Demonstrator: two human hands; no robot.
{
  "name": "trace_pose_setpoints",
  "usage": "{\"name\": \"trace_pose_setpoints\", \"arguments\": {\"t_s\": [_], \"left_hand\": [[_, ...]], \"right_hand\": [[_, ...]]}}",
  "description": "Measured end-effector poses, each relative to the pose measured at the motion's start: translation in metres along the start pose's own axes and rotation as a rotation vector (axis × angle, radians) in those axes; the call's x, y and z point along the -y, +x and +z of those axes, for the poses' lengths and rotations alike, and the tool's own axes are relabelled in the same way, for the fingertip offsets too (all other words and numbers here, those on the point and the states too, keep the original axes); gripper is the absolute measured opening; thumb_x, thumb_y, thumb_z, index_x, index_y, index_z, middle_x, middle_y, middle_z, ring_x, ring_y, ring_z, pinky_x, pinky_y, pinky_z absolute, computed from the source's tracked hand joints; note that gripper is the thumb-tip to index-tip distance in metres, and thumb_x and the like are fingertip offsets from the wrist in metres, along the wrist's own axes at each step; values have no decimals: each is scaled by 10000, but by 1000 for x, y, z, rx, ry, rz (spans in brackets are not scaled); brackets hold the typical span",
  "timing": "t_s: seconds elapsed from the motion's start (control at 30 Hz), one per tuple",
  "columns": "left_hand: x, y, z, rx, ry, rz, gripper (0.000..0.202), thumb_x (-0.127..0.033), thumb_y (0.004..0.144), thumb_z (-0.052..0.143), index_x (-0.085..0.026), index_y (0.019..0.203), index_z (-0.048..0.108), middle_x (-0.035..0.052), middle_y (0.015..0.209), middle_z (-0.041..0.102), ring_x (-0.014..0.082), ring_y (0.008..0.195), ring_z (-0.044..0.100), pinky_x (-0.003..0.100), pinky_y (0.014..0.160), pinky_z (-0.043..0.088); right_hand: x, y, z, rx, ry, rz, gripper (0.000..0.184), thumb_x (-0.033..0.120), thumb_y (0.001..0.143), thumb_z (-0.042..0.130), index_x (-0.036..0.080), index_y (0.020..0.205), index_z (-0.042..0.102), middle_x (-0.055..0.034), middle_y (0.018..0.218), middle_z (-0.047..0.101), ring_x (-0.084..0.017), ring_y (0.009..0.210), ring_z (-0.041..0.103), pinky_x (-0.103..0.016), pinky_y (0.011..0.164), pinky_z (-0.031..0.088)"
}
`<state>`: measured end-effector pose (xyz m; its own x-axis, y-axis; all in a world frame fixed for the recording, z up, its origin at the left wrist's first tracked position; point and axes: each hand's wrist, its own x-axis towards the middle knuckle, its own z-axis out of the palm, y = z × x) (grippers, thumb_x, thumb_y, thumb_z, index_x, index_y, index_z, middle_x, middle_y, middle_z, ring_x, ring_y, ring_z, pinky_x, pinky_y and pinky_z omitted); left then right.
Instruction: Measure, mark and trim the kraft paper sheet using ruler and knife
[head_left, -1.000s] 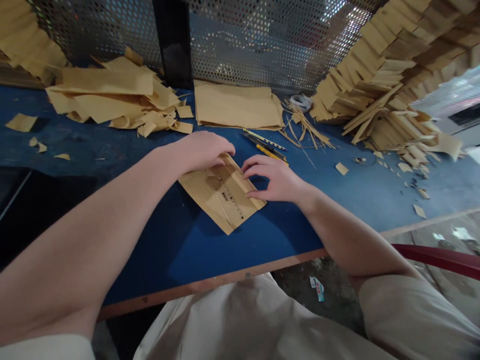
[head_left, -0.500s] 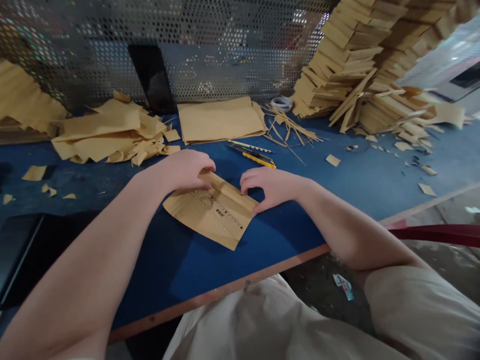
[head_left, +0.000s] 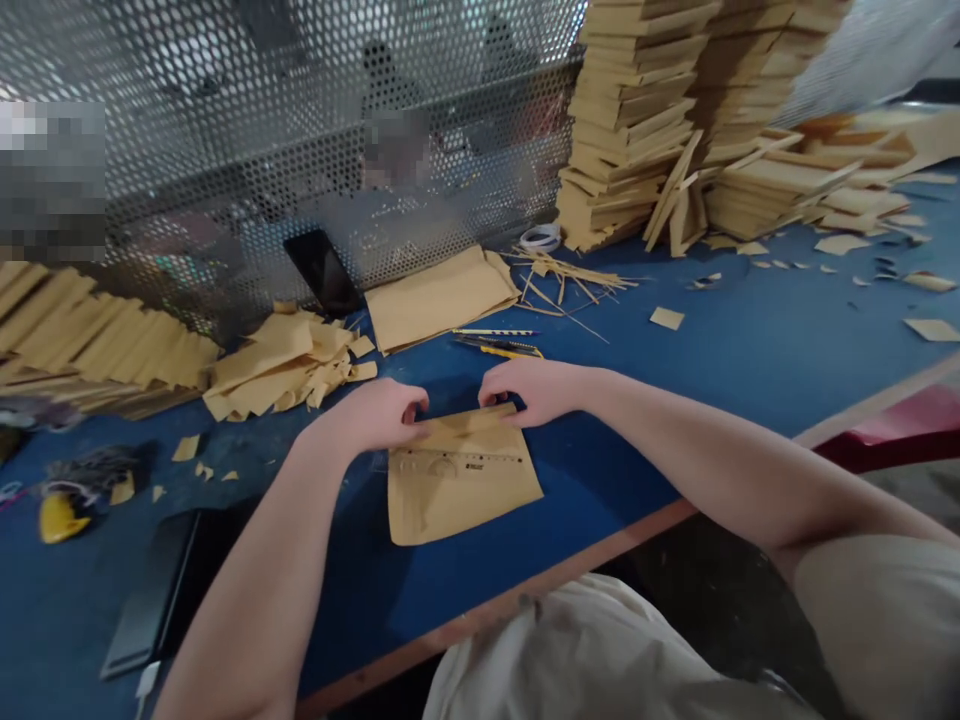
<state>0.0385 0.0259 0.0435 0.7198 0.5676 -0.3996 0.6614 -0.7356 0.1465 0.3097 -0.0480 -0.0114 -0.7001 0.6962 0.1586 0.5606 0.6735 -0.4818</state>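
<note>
A sheet of brown kraft paper [head_left: 457, 510] lies before me, with a clear plastic ruler [head_left: 461, 463] along its upper part. My left hand [head_left: 386, 415] is closed at the sheet's upper left corner, thumb toward the paper. At the upper right corner, my right hand [head_left: 529, 390] pinches the folded far edge between curled fingers and thumb. Just beyond the hands lie a yellow-and-black utility knife [head_left: 510, 349] and a striped pencil [head_left: 491, 332].
A stack of brown paper [head_left: 442, 295] and a phone [head_left: 322, 272] stand at the back against a perforated metal screen [head_left: 465, 180]. Tall piles of folded paper [head_left: 634, 130] rise at right. Paper scraps [head_left: 281, 365] and a dark flat device [head_left: 169, 590] are on the left.
The sheet has turned so its far edge runs nearly level, with the ruler turning along. My hands have shifted with it, and the camera view has swung to the left.
</note>
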Motion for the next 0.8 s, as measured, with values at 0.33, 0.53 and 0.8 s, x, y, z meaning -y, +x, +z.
{"name": "trace_pose_setpoints", "arguments": {"t_s": [0.33, 0.53, 0.8], "left_hand": [[-30, 0, -1, -45, 125, 52, 379, -485, 778, 759, -241, 1055, 672, 61, 1094, 746, 267, 968, 694, 315, 710, 446], [-25, -4, -2, -66, 118, 11, 256, -304, 888, 577, -258, 1127, 657, 41, 894, 760, 245, 811, 701, 319, 652, 422], [-4, -5, -1, -19, 59, -24, 253, -307, 932, 504, -258, 1105, 683, 53, 904, 762, 209, 799, 692, 296, 651, 427]], "right_hand": [[2, 6, 6, -65, 24, 139, 255, 129, 786, 675, 176, 1031, 725, -31, 874, 732, -159, 741, 638, -264, 687, 461], [-2, 11, 11, -205, 117, 213, 162, 171, 846, 641, 167, 989, 718, -46, 887, 752, -150, 725, 646, -263, 689, 484], [1, 14, 16, -221, 128, 179, 153, 250, 903, 641, 168, 993, 734, -56, 893, 757, -152, 717, 645, -265, 670, 488]]}}
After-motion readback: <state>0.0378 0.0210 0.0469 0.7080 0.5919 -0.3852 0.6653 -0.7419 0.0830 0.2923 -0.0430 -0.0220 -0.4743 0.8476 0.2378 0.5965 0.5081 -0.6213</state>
